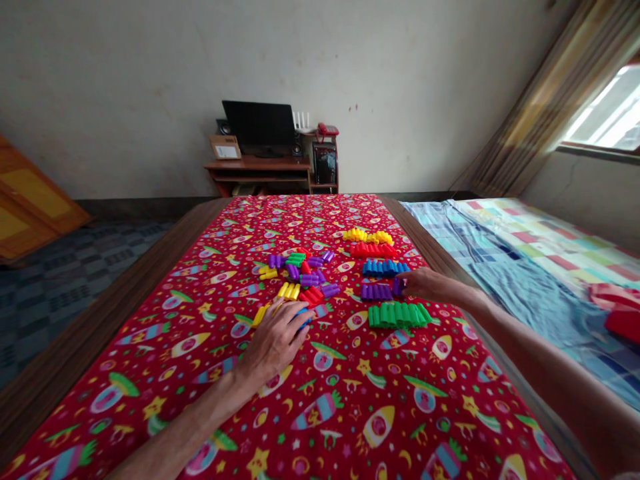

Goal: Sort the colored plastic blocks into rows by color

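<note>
My left hand (277,335) is palm down at the near edge of a mixed pile, its fingers curled around a blue ribbed plastic piece (304,319) that is partly hidden. Yellow pieces (289,291), red pieces (311,296), purple pieces (309,281) and green pieces (295,259) lie loosely beyond it. On the right, my right hand (423,284) pinches a purple piece (398,287) at the right end of a purple row (376,292). Beside that row are a green row (399,315), a blue row (384,268), a red row (373,250) and a yellow row (367,236).
A red patterned cloth (345,413) covers the table. Past its far end stands a desk (257,164) with a monitor (260,125) and a red telephone (327,130). To the right is a bed with a checked cover (540,233); an orange cabinet (35,200) stands left.
</note>
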Motion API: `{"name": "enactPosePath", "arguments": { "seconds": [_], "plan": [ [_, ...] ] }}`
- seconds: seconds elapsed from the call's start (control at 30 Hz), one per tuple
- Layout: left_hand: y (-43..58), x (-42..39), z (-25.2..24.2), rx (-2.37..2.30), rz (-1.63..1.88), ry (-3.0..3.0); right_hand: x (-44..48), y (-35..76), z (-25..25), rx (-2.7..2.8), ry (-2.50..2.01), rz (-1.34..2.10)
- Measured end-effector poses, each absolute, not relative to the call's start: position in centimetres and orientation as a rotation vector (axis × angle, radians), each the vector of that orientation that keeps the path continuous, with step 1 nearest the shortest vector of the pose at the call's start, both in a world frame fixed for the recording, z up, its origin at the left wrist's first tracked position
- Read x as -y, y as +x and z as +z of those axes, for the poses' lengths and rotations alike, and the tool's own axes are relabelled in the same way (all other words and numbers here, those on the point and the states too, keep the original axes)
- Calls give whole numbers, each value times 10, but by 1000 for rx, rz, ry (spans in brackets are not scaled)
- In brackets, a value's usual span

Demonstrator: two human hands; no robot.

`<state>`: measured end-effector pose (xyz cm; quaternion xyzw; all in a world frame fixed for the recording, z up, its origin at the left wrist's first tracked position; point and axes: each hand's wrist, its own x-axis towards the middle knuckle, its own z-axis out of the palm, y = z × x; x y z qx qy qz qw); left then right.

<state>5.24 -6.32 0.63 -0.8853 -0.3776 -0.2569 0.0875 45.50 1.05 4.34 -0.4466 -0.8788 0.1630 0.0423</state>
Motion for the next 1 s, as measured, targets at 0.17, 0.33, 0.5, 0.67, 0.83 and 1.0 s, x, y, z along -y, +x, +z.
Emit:
{"name": "enactPosePath", "arguments": {
  "seconds": [0.17,0.33,0.5,0.67,0.83,1.0],
  "plan": [
    [61,62,24,1030,-820,-2598,-11,455,38,2672,-1339,483],
    [111,29,45,947,-804,-2836,-6,446,49,2687,-1353,552],
    [161,-17,35,1062,-451,-3036,-4,445,55,2732,-1369,529],
    [177,-27,23,1143,-385,-3082,-8,448,52,2722,-1347,579],
    [188,-18,29,1270,-396,-3064,-6,443,55,2642,-1403,738],
    [196,-16,27,1366,-482,-3030,-6,441,55,2670,-1496,562]
  ]
}}
